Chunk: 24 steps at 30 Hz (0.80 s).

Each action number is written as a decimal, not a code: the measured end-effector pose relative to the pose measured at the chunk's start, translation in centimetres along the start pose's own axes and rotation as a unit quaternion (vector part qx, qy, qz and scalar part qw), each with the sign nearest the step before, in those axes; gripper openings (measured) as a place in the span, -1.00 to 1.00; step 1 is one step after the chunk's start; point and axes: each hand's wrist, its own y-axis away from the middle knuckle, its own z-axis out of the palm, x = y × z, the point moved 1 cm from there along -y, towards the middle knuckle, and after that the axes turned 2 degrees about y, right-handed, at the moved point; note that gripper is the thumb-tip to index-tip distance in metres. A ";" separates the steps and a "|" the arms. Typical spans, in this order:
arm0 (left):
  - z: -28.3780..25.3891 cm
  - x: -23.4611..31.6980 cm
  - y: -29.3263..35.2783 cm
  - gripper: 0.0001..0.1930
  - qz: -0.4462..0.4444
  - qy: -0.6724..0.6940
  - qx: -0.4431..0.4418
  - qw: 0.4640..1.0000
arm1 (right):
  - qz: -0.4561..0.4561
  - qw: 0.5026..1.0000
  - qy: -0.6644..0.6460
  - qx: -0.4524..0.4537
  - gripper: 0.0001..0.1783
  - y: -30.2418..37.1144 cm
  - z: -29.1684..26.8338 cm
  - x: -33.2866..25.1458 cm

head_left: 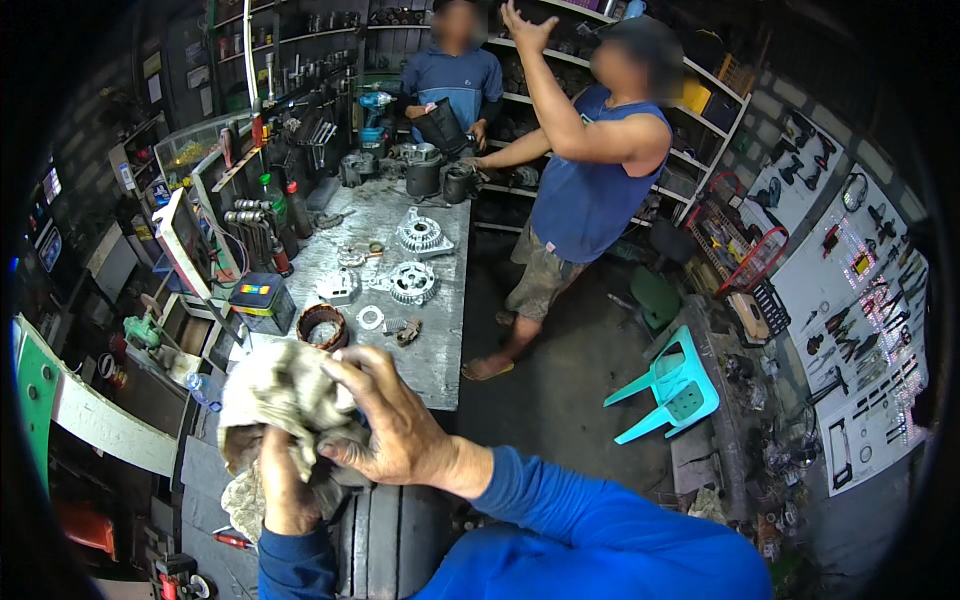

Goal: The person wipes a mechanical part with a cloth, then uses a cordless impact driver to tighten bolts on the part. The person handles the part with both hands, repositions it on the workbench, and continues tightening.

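A crumpled, stained cream rag (278,385) is bunched between my two hands, over the near end of the bench. My left hand (287,485) grips it from below, its fingers buried in the folds. From the right, my right hand (405,425) closes on the cloth, thumb and fingers bent against its side. Whether anything is wrapped inside cannot be seen. Just beyond the rag sits a ring of copper windings (322,328). Farther along the bench lie a flat metal ring (370,318) and two finned alternator housings (412,284), (425,235).
The metal-topped workbench (440,340) runs away from me. Two people stand by it, one in a sleeveless blue top (590,190), one in a blue shirt (455,85). A turquoise plastic stool (685,385) stands on the right. Tools hang on a white board (860,320). A dark ribbed metal body (385,540) lies below my hands.
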 end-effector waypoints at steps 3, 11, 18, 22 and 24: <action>-1.2 -1.3 0.4 -0.60 -0.085 -0.096 0.087 0.988 | -0.056 0.980 -0.108 -0.158 -0.27 -0.7 0.4 0.1; -1.0 -2.5 0.8 -0.42 -0.016 -0.321 0.064 0.945 | 0.200 0.939 -0.263 -0.094 -0.63 0.6 2.5 0.4; 2.5 -1.8 1.0 -0.53 0.212 -0.556 -0.059 0.801 | 0.392 0.835 -0.386 0.023 -0.58 0.4 3.5 2.9; 4.3 -0.6 2.2 -0.27 0.342 -0.568 -0.104 0.742 | 0.388 0.754 -0.500 0.176 -0.50 -2.3 0.5 5.5; 4.3 -0.3 2.1 -0.20 0.314 -0.400 -0.034 0.860 | 0.264 0.851 -0.417 0.177 -0.48 -2.0 -2.0 4.9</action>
